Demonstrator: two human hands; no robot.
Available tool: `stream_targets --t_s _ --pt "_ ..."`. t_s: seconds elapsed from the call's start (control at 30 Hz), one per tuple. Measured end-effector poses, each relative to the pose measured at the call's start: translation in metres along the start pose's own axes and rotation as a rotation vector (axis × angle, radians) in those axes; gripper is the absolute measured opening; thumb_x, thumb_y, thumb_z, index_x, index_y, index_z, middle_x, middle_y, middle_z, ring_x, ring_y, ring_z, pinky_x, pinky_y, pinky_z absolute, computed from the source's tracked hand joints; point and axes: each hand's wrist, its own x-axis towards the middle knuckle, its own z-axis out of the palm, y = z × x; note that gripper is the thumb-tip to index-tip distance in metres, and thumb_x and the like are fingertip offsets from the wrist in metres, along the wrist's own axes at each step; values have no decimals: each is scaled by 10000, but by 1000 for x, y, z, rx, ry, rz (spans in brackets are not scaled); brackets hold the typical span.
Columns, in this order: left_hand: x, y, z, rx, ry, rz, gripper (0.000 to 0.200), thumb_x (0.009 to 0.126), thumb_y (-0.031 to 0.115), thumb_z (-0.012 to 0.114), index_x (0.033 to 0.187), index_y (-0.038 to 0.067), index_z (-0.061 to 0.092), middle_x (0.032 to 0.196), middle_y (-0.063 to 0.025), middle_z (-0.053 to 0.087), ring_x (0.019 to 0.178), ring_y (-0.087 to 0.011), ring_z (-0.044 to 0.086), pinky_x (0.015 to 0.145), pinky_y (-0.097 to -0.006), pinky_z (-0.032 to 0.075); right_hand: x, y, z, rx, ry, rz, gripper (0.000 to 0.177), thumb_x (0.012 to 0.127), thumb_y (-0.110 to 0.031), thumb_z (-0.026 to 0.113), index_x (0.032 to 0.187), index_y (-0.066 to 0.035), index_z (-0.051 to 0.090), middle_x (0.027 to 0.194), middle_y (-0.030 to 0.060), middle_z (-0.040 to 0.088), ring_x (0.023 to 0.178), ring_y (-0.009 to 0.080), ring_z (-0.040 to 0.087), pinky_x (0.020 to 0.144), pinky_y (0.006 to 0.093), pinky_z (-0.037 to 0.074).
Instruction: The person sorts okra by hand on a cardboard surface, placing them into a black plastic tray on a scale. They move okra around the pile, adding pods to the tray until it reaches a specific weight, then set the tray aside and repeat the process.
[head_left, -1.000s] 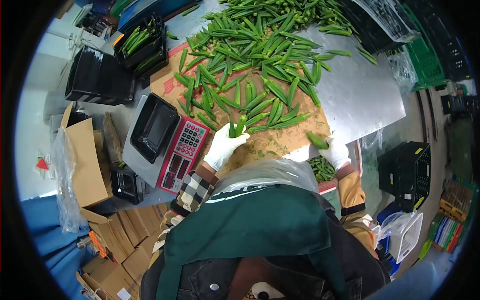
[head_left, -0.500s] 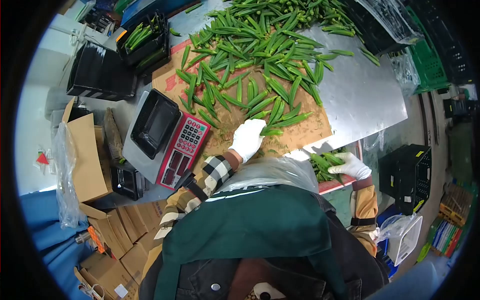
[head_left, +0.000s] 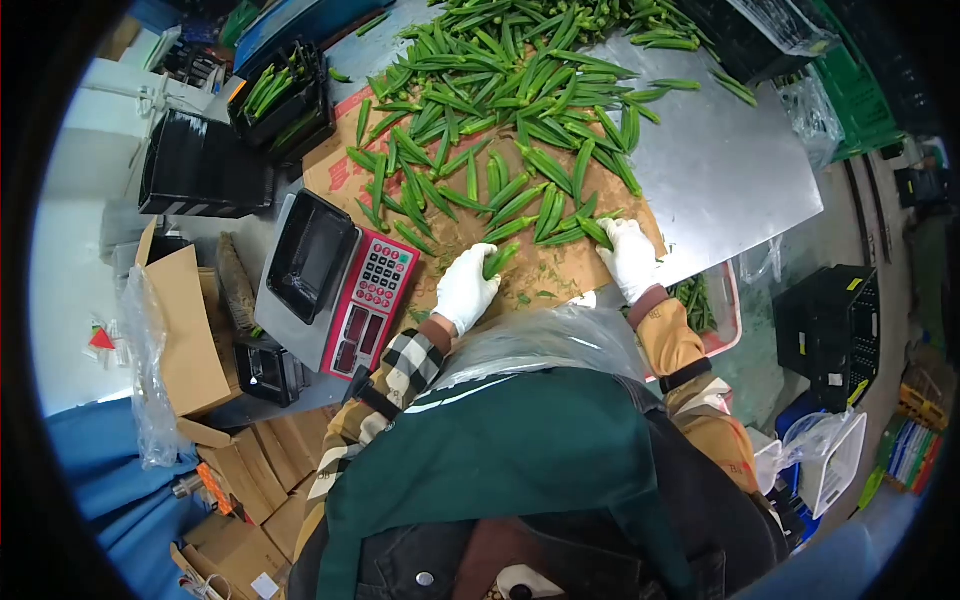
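My left hand [head_left: 467, 288], in a white glove, is closed on a green okra pod [head_left: 499, 261] over the cardboard sheet [head_left: 440, 270]. To its right, my gloved right hand [head_left: 630, 259] has its fingers round the end of another okra pod [head_left: 597, 233] at the edge of the okra pile [head_left: 530, 90]. Left of my hands, a black tray [head_left: 312, 254] rests on a scale with a red keypad panel [head_left: 372, 285]. Partly hidden under my right arm is a bin with okra [head_left: 695, 302].
A black tray of okra [head_left: 278, 88] and a black box [head_left: 205, 165] stand at the upper left. An open cardboard box [head_left: 185, 325] is at the left. Black crates [head_left: 826, 335] stand at the right, above a white basket [head_left: 835, 465].
My right hand has moved from the okra bin up and left to the cardboard's edge. My left hand has shifted slightly left and down, with a pod in it.
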Motion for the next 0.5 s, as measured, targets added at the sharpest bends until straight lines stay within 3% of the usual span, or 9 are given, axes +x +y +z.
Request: stream_targets --t_s 0.13,0.33,0.37,0.47,0.5 --pt "8 2 -8 12 124 30 282 836 163 743 1100 111 660 1103 -145 663 1033 -367 638 865 -460 526 -13 3 -1 13 -91 -45 358 792 -151 766 1137 -120 674 1074 96 654 1058 313 596 895 418 514" --pt "36 21 9 45 277 305 279 783 94 734 1050 117 656 1029 -121 629 985 -367 613 833 -458 518 -3 -7 9 -24 166 -192 391 787 -120 775 1166 -117 676 1092 85 634 1069 300 585 885 414 517" --pt "40 13 19 120 257 359 291 761 98 745 1032 111 639 1013 -126 614 975 -371 612 808 -467 520 1 -10 10 -59 200 -213 395 784 -115 778 1166 -113 677 1092 87 626 1066 302 583 881 414 518" --pt "36 16 13 316 25 218 250 806 85 719 1039 107 631 1028 -140 634 1012 -364 615 852 -452 520 1 -21 4 -89 -3 -66 440 750 -84 777 1179 -86 675 1068 119 601 1066 340 569 874 443 516" --pt "34 14 13 303 21 201 271 802 94 734 1044 109 613 1026 -144 637 1008 -361 616 859 -447 518 0 -20 2 -136 -86 -63 401 748 -154 812 1123 -83 688 1100 113 591 1041 335 575 862 432 523"
